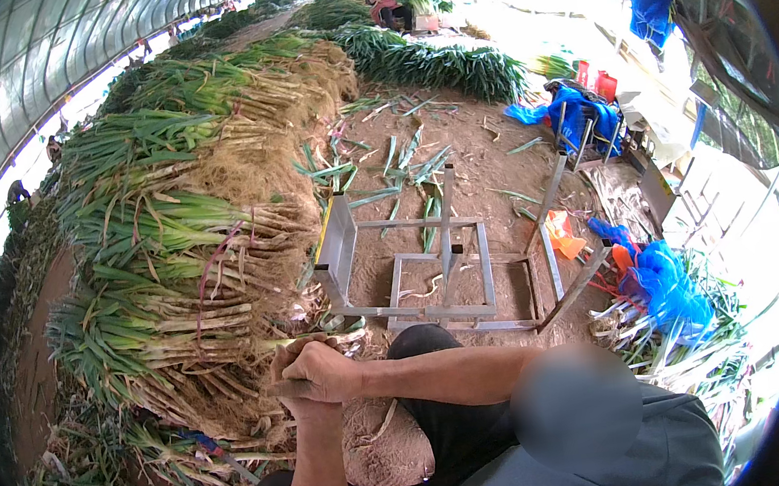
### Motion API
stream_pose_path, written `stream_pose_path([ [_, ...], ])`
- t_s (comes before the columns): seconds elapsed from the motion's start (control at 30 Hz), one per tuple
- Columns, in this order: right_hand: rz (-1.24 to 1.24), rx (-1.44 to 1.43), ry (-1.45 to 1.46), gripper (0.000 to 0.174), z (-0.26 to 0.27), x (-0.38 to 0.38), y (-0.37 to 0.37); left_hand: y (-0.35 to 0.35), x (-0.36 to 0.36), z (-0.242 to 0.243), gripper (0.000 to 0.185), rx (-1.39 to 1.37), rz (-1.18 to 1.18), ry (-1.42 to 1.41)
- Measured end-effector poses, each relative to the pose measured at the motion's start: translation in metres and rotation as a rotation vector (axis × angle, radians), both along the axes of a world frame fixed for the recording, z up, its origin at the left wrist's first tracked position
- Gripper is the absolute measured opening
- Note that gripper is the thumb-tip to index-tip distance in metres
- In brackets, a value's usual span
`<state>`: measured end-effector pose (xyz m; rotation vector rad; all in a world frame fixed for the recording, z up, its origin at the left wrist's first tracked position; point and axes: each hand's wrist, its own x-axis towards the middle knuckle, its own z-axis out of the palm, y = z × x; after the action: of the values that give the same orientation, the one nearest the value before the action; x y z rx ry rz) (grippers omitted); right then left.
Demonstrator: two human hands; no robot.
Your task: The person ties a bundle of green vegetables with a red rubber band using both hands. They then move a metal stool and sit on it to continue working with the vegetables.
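My right hand [328, 372] is curled with its knuckles up and lies against my left hand [292, 370], which is partly covered by it. Whatever the fingers may hold is hidden. A pale stalk with a green end [349, 334] shows just beyond the hands; whether they grip it I cannot tell. The hands are at the root side of a long heap of leek-like plants [175, 301], tied in bundles, leaves to the left and fibrous roots to the right. A pink tie [205, 284] crosses one bundle. A tool with a blue-and-red handle [204, 442] lies below the heap.
Metal frames [439, 312] stand on the soil beyond my knees. At the right are blue netting [668, 288], an orange bag [563, 233] and loose plants [716, 365]. More blue netting [586, 115] lies farther back. A person [387, 1] sits at the far end.
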<state>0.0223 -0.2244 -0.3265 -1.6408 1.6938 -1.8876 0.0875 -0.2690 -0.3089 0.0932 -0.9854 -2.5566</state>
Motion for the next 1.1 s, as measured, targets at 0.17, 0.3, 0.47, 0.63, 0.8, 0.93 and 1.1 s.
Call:
stream_pose_path([
  [0.17, -0.017, 0.147, 0.042, 0.046, 0.031, 0.001, 0.017, 0.002, -0.001, 0.0, 0.045, -0.001, -0.014, 0.001],
  [0.3, -0.016, 0.139, 0.045, 0.047, 0.036, 0.004, 0.017, -0.001, 0.003, 0.0, 0.043, -0.003, -0.012, -0.007],
  [0.47, -0.05, 0.052, 0.113, 0.049, -0.018, -0.013, 0.001, 0.006, -0.003, 0.001, 0.042, -0.004, -0.039, 0.0],
  [0.63, 0.006, 0.141, 0.074, 0.053, 0.032, -0.002, 0.018, 0.001, 0.0, 0.0, 0.04, -0.022, -0.027, -0.02],
  [0.8, 0.065, 0.23, 0.103, 0.048, 0.042, -0.011, 0.026, 0.004, -0.003, 0.004, 0.038, -0.038, -0.036, -0.025],
  [0.93, 0.065, 0.178, 0.236, 0.035, 0.043, -0.012, 0.025, 0.004, 0.013, 0.004, 0.036, -0.075, -0.026, -0.045],
  [1.1, 0.161, 0.408, 0.278, 0.035, 0.038, -0.004, 0.058, 0.03, 0.029, 0.008, 0.035, -0.212, -0.073, -0.116],
])
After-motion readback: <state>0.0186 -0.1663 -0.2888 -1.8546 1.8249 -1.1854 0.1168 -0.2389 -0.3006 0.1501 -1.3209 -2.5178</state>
